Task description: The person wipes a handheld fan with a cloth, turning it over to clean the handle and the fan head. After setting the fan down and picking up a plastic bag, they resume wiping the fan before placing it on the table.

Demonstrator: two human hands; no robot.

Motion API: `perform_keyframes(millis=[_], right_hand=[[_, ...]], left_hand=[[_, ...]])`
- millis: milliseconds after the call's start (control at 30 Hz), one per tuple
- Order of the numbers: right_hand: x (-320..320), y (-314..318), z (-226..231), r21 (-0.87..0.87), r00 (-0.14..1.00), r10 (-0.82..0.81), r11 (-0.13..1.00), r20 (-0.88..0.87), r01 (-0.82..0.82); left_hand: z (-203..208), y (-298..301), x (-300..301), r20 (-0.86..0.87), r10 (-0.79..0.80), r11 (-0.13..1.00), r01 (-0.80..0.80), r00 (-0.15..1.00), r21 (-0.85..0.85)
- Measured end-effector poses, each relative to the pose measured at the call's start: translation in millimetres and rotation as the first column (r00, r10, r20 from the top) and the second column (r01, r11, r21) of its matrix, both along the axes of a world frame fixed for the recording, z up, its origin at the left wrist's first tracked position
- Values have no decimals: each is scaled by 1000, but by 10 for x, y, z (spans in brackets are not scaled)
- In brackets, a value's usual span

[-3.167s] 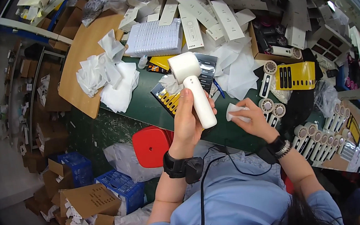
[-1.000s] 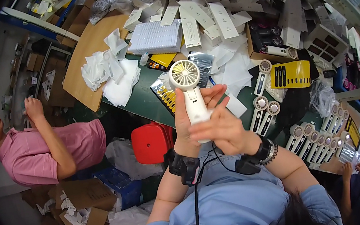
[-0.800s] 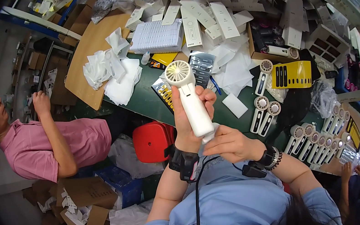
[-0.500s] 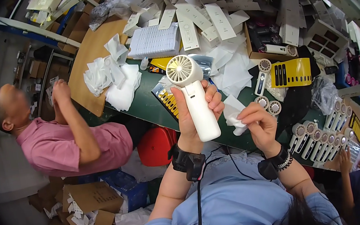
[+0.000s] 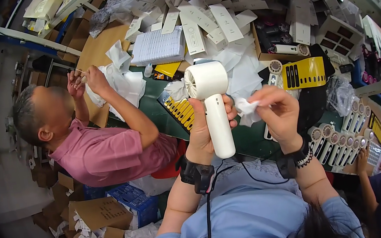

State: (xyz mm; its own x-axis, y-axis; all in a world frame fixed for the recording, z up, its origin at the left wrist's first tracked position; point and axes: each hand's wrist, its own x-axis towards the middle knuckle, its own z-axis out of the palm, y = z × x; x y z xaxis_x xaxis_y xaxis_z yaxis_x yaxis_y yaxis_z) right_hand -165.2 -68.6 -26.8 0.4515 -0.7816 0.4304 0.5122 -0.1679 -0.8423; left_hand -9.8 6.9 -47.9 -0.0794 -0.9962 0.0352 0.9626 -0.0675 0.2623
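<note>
so, left hand (image 5: 200, 136) wrapped round the white fan (image 5: 220, 129), right hand (image 5: 278, 112) pinching a crumpled white tissue (image 5: 248, 110) — if that left grip slackens, the smooth handle could slip free.

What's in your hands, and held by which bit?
The left hand holds a white handheld fan by its handle; the right hand pinches a crumpled white wipe by one end.

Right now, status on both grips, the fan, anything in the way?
Left grip wrapped around white handheld fan. Right grip pinching crumpled white tissue, apart from the fan. Nothing seen blocking either; co-worker in pink shirt close at left.
</note>
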Motion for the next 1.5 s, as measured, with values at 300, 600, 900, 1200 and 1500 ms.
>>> perform_keyframes(millis=[300, 600, 900, 1200, 1500], right_hand=[[490, -159, 45, -520, 956, -43, 846, -290, -120], [99, 385, -225, -507, 961, 167, 822, -219, -258], [-185, 286, -344, -18, 992, 16, 1000, -121, -18], [-133, 267, -240, 184, 994, -49, 982, 100, 30], [-101, 113, -133, -58, 987, -142, 988, 74, 146]], left_hand=[[209, -82, -107, 413, 163, 880, -321, 896, 350], [12, -187, 56, -23, 88, 954, -77, 996, 288], [205, -257, -72, -84, 55, 972, -35, 995, 232], [193, -204, -109, -62, -90, 988, 97, 994, 122], [166, -71, -161, 92, -38, 978, 18, 995, 208]])
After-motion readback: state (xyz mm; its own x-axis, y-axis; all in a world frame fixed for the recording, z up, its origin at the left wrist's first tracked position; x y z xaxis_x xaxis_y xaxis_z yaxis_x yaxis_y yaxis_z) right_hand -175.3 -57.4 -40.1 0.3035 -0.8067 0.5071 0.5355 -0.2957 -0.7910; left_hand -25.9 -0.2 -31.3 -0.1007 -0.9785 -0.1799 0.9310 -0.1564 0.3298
